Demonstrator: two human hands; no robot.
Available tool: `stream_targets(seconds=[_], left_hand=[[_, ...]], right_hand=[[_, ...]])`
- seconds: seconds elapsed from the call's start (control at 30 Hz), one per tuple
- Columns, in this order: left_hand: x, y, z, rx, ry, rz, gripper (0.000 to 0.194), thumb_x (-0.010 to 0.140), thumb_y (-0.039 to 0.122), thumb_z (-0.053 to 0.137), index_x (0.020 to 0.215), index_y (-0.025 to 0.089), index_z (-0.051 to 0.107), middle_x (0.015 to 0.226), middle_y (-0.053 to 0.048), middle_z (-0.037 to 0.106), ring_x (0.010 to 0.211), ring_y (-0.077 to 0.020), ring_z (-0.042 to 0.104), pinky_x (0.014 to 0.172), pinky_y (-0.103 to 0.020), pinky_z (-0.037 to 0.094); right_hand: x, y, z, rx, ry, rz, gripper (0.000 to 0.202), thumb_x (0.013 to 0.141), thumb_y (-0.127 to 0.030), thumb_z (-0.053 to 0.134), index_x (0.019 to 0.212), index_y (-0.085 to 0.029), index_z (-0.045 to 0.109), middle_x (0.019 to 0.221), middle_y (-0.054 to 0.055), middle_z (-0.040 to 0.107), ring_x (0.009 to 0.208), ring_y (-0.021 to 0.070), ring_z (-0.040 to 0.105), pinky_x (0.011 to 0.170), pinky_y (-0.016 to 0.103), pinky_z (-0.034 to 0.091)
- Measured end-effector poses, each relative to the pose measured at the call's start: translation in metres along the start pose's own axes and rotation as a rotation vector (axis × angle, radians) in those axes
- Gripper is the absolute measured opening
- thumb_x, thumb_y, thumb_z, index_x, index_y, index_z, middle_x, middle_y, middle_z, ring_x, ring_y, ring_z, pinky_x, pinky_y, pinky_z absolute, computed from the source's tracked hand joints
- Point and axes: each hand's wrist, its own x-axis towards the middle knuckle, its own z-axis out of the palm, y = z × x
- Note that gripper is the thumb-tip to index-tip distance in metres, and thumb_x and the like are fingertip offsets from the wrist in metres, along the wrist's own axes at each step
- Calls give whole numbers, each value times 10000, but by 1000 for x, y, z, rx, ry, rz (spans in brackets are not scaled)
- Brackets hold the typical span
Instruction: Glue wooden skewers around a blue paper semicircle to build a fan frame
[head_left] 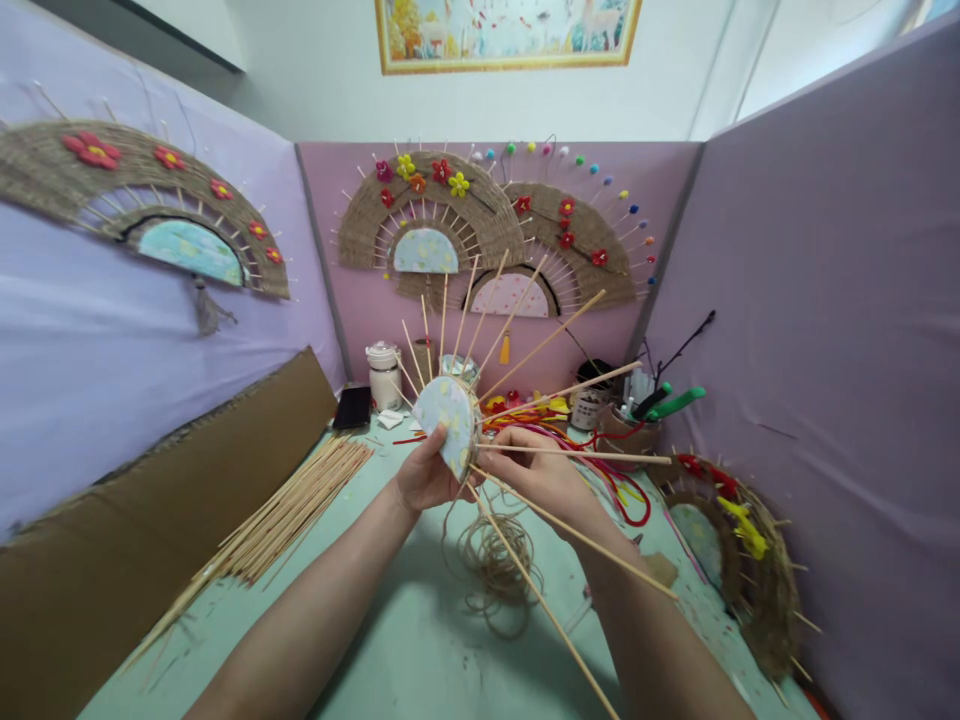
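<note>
A half-round fan base covered in pale blue floral cloth is held up above the table, tilted, with several thin wooden sticks spreading from its curved edge. My left hand grips the base from below, thumb on its front face. At the curved edge, between the sticks, my right hand has its fingers closed; a strand of twine seems to be there, but the fingertips are partly hidden. Loose twine hangs and lies in a tangled coil on the table below the base.
A bundle of sticks lies left, beside a cardboard sheet. Behind are a white jar, a black phone and colourful pipe cleaners. A pot with green-handled pliers and a finished fan stand right.
</note>
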Motion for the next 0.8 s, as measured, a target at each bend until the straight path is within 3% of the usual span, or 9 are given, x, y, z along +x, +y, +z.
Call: stream_targets(seconds=[0.17, 0.43, 0.67, 0.8], left_hand=[[1, -2, -3, -16, -55, -28, 375, 837, 465, 642, 966, 118, 702, 843, -110, 736, 718, -215, 690, 622, -321, 566], [2, -4, 3, -66, -95, -30, 409, 786, 470, 706, 982, 111, 692, 823, -86, 730, 698, -198, 682, 593, -284, 550], [8, -5, 20, -112, 115, 27, 427, 856, 523, 605, 882, 104, 685, 710, -63, 708, 603, -146, 662, 628, -265, 537], [11, -2, 30, -149, 206, 138, 394, 852, 515, 617, 946, 137, 681, 830, -63, 734, 733, -165, 689, 666, -258, 524]], right_hand=[[1, 5, 2, 69, 11, 3, 357, 729, -490, 733, 638, -208, 533, 636, 18, 668, 602, 160, 619, 572, 270, 483], [1, 3, 0, 173, -41, 44, 360, 708, -471, 766, 640, -203, 536, 638, 5, 679, 613, 149, 632, 604, 262, 492], [7, 11, 5, 142, 115, -13, 354, 717, -495, 740, 648, -193, 570, 623, -5, 639, 582, 127, 550, 575, 251, 436], [11, 14, 3, 187, 183, -50, 302, 755, -467, 709, 696, -193, 598, 656, -18, 628, 554, 99, 471, 557, 238, 385]])
